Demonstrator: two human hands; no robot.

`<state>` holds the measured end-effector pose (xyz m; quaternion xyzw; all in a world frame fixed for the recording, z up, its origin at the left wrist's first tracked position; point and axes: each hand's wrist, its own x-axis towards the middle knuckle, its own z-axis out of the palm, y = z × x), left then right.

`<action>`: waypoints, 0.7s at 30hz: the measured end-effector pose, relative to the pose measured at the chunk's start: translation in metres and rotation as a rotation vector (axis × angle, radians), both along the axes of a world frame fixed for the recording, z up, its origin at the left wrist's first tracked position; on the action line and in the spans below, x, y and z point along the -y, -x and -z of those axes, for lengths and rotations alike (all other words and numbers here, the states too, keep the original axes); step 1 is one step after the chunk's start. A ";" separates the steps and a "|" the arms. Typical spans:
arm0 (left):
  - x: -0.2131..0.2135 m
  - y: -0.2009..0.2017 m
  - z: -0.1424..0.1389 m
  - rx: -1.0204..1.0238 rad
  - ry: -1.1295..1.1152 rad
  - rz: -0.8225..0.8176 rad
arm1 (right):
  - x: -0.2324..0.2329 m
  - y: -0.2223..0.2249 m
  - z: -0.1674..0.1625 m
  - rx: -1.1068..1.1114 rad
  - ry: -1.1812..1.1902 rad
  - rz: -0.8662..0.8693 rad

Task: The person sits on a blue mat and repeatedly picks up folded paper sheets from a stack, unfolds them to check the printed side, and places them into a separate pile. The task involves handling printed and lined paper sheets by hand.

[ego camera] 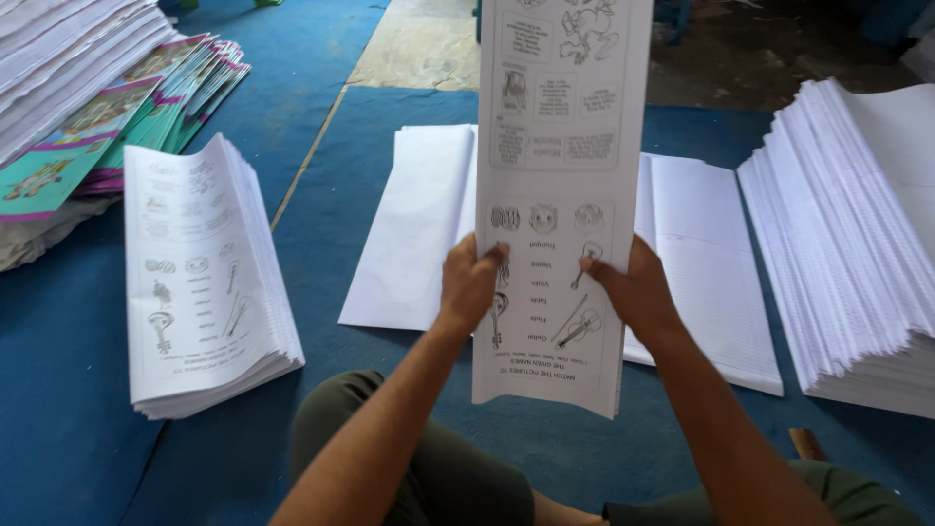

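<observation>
A long bundle of printed worksheet sheets (560, 146), white with black line drawings and text, is held upright in front of me. My left hand (469, 282) grips its left edge near the bottom, thumb on the front. My right hand (631, 287) grips the right edge at the same height. The bundle's top runs out of the frame. Behind it a flat white sheet (419, 224) lies on the blue floor mat (321, 146).
A stack of the same printed sheets (200, 278) sits at my left. A tall stack of white paper (857, 234) stands at the right. Colourful covers (146, 107) and more white paper (58, 49) are piled at the far left. My knees are at the bottom.
</observation>
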<state>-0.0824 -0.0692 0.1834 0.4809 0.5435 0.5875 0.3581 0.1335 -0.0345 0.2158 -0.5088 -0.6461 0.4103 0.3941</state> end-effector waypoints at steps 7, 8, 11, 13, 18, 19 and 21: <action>-0.002 0.069 -0.032 0.231 0.157 -0.016 | -0.005 0.063 -0.040 -0.053 0.047 -0.172; 0.001 0.081 -0.034 0.235 0.166 -0.038 | -0.006 0.076 -0.042 -0.088 0.049 -0.208; 0.010 0.120 -0.042 0.265 0.178 -0.092 | -0.012 0.114 -0.045 -0.157 0.064 -0.293; 0.016 0.151 -0.047 0.294 0.169 -0.125 | -0.014 0.143 -0.043 -0.169 0.093 -0.330; 0.038 0.234 -0.055 0.311 0.181 -0.187 | -0.014 0.216 -0.033 -0.263 0.111 -0.471; 0.043 0.250 -0.056 0.324 0.183 -0.189 | -0.012 0.230 -0.029 -0.270 0.117 -0.488; 0.052 0.282 -0.055 0.311 0.189 -0.237 | -0.007 0.259 -0.021 -0.287 0.148 -0.532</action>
